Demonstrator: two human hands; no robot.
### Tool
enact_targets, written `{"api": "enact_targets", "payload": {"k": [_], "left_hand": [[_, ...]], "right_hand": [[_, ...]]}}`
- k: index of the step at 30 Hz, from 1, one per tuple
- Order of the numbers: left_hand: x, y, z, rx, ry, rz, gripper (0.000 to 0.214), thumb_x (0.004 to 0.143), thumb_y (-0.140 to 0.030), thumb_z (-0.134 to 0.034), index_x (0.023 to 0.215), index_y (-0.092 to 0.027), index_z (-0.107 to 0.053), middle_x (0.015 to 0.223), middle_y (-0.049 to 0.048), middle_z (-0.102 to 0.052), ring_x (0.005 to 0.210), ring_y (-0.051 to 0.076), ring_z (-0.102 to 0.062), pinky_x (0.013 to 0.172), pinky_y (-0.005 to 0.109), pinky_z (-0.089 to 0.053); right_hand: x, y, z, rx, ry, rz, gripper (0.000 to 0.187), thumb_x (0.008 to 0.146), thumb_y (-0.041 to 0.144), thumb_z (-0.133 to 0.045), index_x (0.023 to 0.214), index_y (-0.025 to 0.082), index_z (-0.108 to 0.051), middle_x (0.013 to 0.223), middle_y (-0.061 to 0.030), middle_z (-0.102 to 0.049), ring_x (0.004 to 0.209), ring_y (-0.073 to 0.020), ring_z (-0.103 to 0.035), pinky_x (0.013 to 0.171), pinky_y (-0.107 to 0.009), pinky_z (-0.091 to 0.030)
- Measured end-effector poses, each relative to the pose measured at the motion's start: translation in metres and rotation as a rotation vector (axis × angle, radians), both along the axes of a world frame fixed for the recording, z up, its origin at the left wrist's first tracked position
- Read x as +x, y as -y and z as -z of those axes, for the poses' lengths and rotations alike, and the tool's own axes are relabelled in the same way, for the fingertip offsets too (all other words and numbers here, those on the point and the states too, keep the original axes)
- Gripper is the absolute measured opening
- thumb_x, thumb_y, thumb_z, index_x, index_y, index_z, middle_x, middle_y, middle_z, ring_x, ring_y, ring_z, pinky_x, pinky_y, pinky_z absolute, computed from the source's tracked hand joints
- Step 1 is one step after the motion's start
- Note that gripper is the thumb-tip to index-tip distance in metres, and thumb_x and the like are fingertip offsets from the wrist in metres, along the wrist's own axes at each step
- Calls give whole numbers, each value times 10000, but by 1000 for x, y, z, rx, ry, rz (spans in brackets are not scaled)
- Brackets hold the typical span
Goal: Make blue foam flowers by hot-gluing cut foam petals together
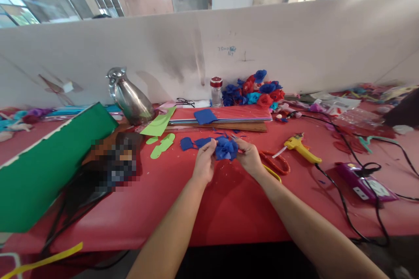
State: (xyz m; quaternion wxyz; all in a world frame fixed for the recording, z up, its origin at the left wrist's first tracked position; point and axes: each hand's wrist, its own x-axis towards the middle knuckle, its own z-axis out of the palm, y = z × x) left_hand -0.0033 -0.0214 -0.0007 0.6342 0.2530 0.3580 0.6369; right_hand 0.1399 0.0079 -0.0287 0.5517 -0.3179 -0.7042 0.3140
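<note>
Left hand (205, 159) and right hand (251, 158), fingers pinched around one blue paper flower (225, 149), mid-bench (157, 213), one yellow glue gun (303, 148) right, one steel jug (132, 100) far left

Desk (222, 218): red surface, across the frame.
Blue cut-out (187, 144): flat, near centre.
Green cut-outs (163, 146): flat, left of centre.
Flower heap (253, 92): blue and red, upper centre.
Glue gun (303, 150): yellow, centre right.
Purple box (364, 184): lower right, cabled.
</note>
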Motion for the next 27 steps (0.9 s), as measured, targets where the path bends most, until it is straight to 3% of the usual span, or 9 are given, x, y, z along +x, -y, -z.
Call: {"api": "enact_targets", "payload": {"k": [5, 10, 14, 20, 24, 27], "left_hand": [[-7, -1, -3, 53, 109, 33, 345, 653, -470, -774, 742, -145, -699, 694, 12, -680, 632, 104, -618, 601, 211, -502], [-12, -4, 1, -20, 116, 15, 309, 752, -443, -704, 818, -142, -686, 639, -13, -615, 549, 62, -560, 523, 168, -457], [-9, -2, 1, 21, 59, 80, 336, 724, -413, -729, 949, -173, -658, 718, -14, -632, 606, 87, -582, 557, 203, -474], [-8, 3, -3, 127, -84, 120, 508, 600, -104, -736, 1076, -241, -621, 847, -31, -629, 761, 88, -602, 665, 194, -454], [-9, 1, -2, 151, -122, 80, 497, 597, -109, -701, 1068, -255, -637, 932, -13, -632, 805, 96, -590, 679, 202, -451], [-11, -2, 0, 198, -164, -24, 427, 602, -127, -698, 1010, -251, -675, 948, -5, -636, 781, 90, -563, 688, 207, -441]], "right_hand": [[0, 0, 0, 56, 39, 55, 179, 716, 120, -569, 613, 218, -679, 728, -31, -699, 743, -181, -634, 738, -303, -498], [0, 0, 3, 95, 53, 94, 183, 722, 103, -563, 625, 213, -671, 766, -43, -706, 763, -185, -646, 742, -304, -503], [0, 0, 5, 118, 35, 140, 191, 716, 87, -550, 661, 211, -683, 801, -54, -712, 757, -183, -648, 722, -295, -511], [-1, 1, 5, 136, 46, 162, 251, 690, 46, -499, 694, 215, -683, 817, -44, -710, 794, -180, -650, 761, -297, -512], [-2, 0, 7, 126, 58, 180, 218, 715, 67, -507, 666, 213, -661, 810, -46, -701, 802, -181, -646, 772, -300, -507], [-2, -2, 9, 118, 72, 209, 193, 728, 88, -523, 636, 211, -640, 755, -44, -681, 775, -184, -637, 748, -295, -500]]}}
